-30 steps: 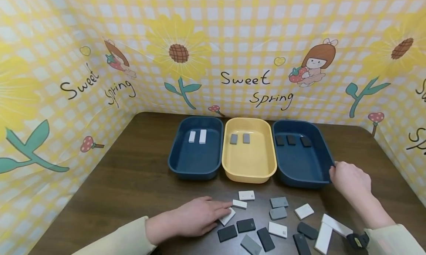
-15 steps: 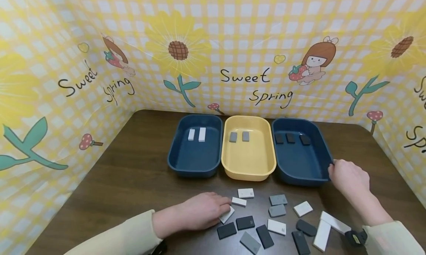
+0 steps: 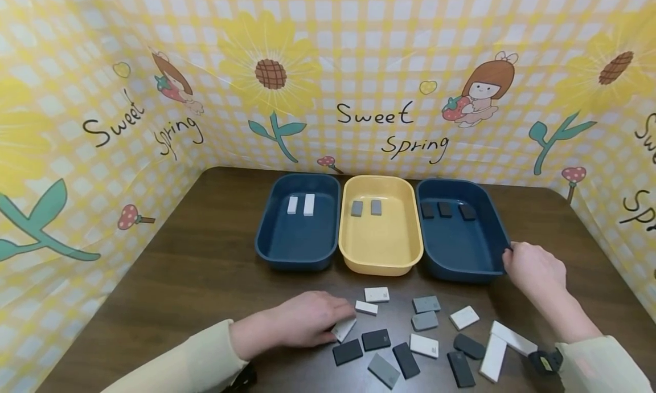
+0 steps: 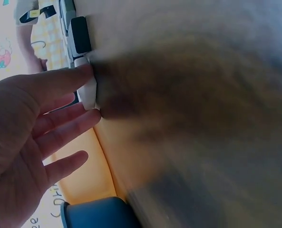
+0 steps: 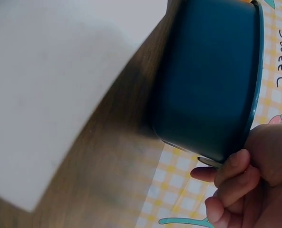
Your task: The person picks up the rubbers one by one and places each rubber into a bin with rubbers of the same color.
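Note:
My left hand (image 3: 310,319) pinches a white rectangular block (image 3: 344,329) between thumb and fingers, at the left end of the scattered blocks. In the left wrist view the thumb lies on one side of the white block (image 4: 87,88) and fingertips on the other; the little finger stays apart. My right hand (image 3: 538,270) grips the near right corner of the right blue bin (image 3: 463,256). Its fingers curl at the corner of the blue bin (image 5: 207,80) in the right wrist view. Close by the left hand lie a small white block (image 3: 366,308) and a black block (image 3: 347,352).
The left blue bin (image 3: 297,248) holds two white blocks, the yellow bin (image 3: 381,242) two grey ones, the right bin three black ones. Several white, grey and black blocks, including a grey block (image 3: 383,371), lie on the brown table (image 3: 174,290). Patterned cloth (image 3: 359,68) stands behind.
My left fingers, first stretched flat over the white block, have drawn in and pinched it; the block now looks tilted. The right hand keeps its grip on the bin. The head view shifts slightly.

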Available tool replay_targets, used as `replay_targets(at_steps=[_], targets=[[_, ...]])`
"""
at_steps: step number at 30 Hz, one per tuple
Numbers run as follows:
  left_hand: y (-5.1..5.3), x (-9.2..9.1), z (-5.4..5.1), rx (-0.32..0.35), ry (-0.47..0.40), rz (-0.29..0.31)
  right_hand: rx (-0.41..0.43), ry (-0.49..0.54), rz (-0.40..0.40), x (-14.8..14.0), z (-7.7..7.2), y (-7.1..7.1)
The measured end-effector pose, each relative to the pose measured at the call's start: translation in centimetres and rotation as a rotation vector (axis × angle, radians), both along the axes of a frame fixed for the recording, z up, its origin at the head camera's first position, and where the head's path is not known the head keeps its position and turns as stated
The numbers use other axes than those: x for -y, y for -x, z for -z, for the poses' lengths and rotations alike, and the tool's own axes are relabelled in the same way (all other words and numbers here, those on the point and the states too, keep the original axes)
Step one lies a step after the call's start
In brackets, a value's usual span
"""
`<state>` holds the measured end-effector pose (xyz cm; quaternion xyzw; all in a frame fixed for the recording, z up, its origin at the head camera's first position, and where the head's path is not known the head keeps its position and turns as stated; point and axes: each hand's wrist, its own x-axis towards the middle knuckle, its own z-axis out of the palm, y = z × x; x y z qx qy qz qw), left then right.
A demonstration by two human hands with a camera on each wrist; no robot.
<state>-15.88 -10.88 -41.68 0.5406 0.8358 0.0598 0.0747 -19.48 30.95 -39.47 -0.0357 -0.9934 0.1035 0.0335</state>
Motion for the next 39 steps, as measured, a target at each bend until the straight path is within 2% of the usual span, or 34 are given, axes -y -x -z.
replay_targets(at_steps=[7,13,16,20,22,29,34,39], targets=[[0.1,1.4,-0.6,-0.057,-0.026,-0.064,-0.001,-0.018,-0.014,-0.2,-0.5,-0.1],[0.9,2.2,-2.2,-0.1,-0.094,-0.11,-0.16,-0.04,-0.005,1.5,-1.5,-0.2],[1.2,2.5,-3.3,-0.114,-0.124,-0.142,-0.238,-0.014,-0.069,3.6,-2.1,-0.3],[1.9,3.0,-4.6,-0.126,-0.153,-0.191,-0.324,-0.011,-0.214,6.9,-2.4,-0.5],[2.5,3.4,-5.1,-0.139,-0.166,-0.216,-0.338,-0.016,-0.281,8.6,-2.3,-0.6],[5.2,4.9,-7.4,-0.151,-0.189,-0.341,-0.332,-0.02,-0.486,14.0,-2.0,-0.4],[8.0,5.4,-8.5,-0.133,-0.179,-0.417,-0.319,-0.036,-0.639,16.9,-1.8,-0.4],[11.1,5.3,-9.0,-0.085,-0.136,-0.484,-0.274,-0.053,-0.753,19.0,-1.5,0.0]])
